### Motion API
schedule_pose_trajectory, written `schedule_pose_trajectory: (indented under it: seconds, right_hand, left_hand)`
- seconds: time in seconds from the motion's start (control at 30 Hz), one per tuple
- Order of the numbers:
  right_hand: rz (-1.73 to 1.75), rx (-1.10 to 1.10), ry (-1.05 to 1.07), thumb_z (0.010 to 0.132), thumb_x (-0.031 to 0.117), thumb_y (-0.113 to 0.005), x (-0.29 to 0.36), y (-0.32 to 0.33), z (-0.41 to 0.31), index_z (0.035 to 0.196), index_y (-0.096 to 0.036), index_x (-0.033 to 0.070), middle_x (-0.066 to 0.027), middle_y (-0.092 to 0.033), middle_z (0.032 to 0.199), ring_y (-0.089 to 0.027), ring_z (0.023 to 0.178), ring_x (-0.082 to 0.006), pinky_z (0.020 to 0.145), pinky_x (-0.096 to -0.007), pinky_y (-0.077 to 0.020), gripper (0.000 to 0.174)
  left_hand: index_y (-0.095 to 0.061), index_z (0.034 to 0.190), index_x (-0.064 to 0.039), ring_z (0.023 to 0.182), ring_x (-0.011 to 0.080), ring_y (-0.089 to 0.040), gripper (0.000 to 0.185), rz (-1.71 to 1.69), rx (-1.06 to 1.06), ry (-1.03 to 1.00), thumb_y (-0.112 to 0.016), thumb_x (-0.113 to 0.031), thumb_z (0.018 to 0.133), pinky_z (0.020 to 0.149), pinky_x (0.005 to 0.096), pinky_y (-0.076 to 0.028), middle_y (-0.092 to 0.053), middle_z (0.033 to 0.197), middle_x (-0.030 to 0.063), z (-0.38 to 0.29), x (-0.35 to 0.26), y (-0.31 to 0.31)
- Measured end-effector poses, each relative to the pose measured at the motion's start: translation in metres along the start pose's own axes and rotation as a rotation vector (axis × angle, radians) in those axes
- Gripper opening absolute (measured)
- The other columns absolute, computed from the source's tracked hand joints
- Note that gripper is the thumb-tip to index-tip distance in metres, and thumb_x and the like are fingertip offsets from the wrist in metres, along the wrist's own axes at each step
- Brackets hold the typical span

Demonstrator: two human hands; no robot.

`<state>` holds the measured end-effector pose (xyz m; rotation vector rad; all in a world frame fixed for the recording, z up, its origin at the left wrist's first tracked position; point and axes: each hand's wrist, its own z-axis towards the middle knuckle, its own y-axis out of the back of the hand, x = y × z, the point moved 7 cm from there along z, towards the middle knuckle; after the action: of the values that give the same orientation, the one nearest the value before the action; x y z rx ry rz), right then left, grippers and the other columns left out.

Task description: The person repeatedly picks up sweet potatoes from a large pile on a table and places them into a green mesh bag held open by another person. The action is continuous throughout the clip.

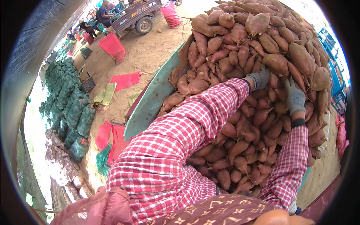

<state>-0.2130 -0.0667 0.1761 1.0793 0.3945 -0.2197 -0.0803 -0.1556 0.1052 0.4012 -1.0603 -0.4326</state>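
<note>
A large heap of sweet potatoes (239, 150) with reddish-brown skins fills the space before me. My left hand (259, 79), in a grey work glove, reaches across onto the heap, its fingers against sweet potatoes near the foot of the higher mound. Just to the right, my right hand (295, 97), gloved too, rests on the heap with its fingertips beside a long, slender sweet potato (296, 74). Both sets of fingertips are partly hidden among the roots, so whether either hand grips one is unclear. Red-and-white checked sleeves (180, 132) cover my arms.
A pale green board (154, 95) edges the heap on the left. Filled green mesh sacks (70, 104) are stacked farther left. Red mesh bags (126, 80) lie on the dirt ground. Behind are a red bag on a stand (113, 47), a cargo cart (136, 17) and people (104, 14).
</note>
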Motion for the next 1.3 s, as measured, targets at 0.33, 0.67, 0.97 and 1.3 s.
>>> schedule_pose_trajectory:
  seconds: [0.33,0.67,0.97,1.3]
  right_hand:
    - [1.553,-0.303,-0.829,0.088,0.007,-0.085,0.148,0.099,-0.191,0.143,-0.058,-0.002,-0.0085,-0.066,0.135,-0.064,0.117,-0.0174,0.102,-0.0308,-0.0543,0.062]
    - [1.568,-0.605,-1.024,0.085,0.003,-0.087,0.231,0.129,-0.31,0.144,-0.058,0.0,-0.0059,-0.066,0.135,-0.064,0.118,-0.0157,0.101,-0.0296,-0.0555,0.065]
    - [1.739,-1.033,-1.321,0.089,0.005,-0.084,0.254,0.18,-0.422,0.138,-0.062,0.003,-0.0021,-0.071,0.112,-0.062,0.076,-0.007,0.062,-0.0211,-0.0514,0.055]
    - [1.033,-0.804,-1.575,0.092,0.011,-0.081,0.307,0.362,-0.609,0.136,-0.067,0.004,-0.0076,-0.074,0.125,-0.058,0.074,-0.0033,0.059,-0.0171,-0.0442,0.047]
  left_hand:
    - [-0.06,0.137,-0.005,0.108,0.0282,-0.07,0.076,-1.434,-0.094,0.659,-0.089,-0.036,0.074,0.094,0.0389,-0.057,-0.07,0.123,0.0151,-0.167,0.082,0.15]
    - [-0.053,0.14,-0.003,0.116,0.0168,-0.061,0.066,-2.157,-0.359,1.258,-0.085,-0.001,0.082,0.099,0.0314,-0.055,-0.06,0.13,0.0081,-0.312,0.019,0.23]
    - [-0.053,0.14,-0.004,0.112,0.0171,-0.062,0.062,-2.543,-0.063,1.082,-0.083,-0.007,0.086,0.098,0.0325,-0.055,-0.061,0.128,0.0071,-0.301,-0.114,0.283]
    - [-0.046,0.145,-0.001,0.112,0.0203,-0.065,0.062,-2.773,0.524,0.404,-0.076,-0.009,0.092,0.095,0.0332,-0.057,-0.06,0.13,0.0113,-0.277,-0.221,0.442]
